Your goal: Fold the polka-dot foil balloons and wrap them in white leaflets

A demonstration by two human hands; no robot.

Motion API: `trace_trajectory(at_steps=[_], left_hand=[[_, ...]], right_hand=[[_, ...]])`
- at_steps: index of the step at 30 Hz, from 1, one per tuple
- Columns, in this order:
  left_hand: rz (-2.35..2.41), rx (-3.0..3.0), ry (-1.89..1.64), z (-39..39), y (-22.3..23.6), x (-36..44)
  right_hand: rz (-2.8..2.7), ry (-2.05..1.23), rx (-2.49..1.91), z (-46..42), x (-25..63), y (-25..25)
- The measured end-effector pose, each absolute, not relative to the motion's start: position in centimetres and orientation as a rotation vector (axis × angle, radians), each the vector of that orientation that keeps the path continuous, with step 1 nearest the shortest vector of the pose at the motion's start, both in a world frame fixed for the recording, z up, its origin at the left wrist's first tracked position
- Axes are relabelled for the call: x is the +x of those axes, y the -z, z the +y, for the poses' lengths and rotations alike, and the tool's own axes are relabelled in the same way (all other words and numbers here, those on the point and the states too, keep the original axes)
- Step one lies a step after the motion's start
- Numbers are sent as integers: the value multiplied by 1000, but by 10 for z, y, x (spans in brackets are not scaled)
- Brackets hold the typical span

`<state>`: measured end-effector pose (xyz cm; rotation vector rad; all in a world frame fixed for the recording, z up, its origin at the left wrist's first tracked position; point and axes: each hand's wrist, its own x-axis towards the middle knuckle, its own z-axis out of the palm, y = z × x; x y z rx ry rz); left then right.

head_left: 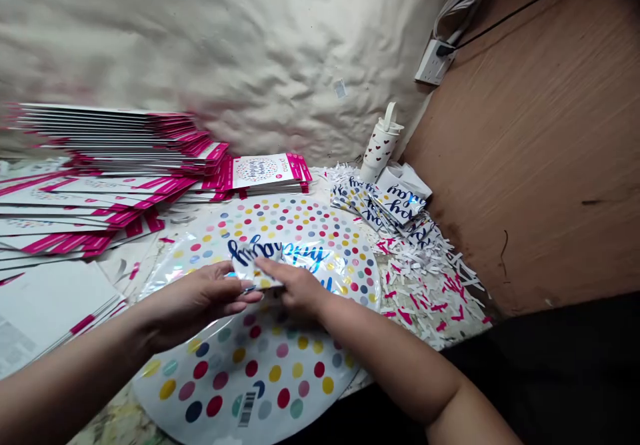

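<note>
My left hand [215, 291] and my right hand [300, 288] meet over the middle of the table, both closed on a small folded foil balloon [257, 268] with dark blue lettering. The left thumb and fingers pinch its left side, while the right fingers press on its right side. Beneath them lie large round flat foil balloons [280, 378] covered in coloured dots, with a barcode near the front edge. Shiny blue lettering on the flat balloon shows upside down behind my right hand. My right palm is turned away from view.
Pink-edged printed packets [140, 141] are piled at the left and back. Several folded balloons [395, 201] lie at the right beside a white bottle with hearts [383, 145]. Paper shreds [425, 291] cover the right side. A power strip [435, 61] hangs at the wall corner.
</note>
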<state>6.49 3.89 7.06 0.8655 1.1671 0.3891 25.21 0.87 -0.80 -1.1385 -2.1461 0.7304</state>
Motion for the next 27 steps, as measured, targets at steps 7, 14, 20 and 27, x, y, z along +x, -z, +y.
trace_trajectory(at_steps=[7, 14, 20, 27], left_hand=[[526, 2289, -69, -46, -20, 93], [333, 3098, 3, -67, 13, 98], [289, 3032, -360, -65, -3, 76], [729, 2553, -145, -73, -15, 71]], right_hand=[[-1138, 301, -1788, 20, 383, -61], [-1293, -67, -2454, 65, 477, -41], [-1220, -218, -2468, 77, 486, -28], [-1582, -195, -2116, 33, 409, -66]])
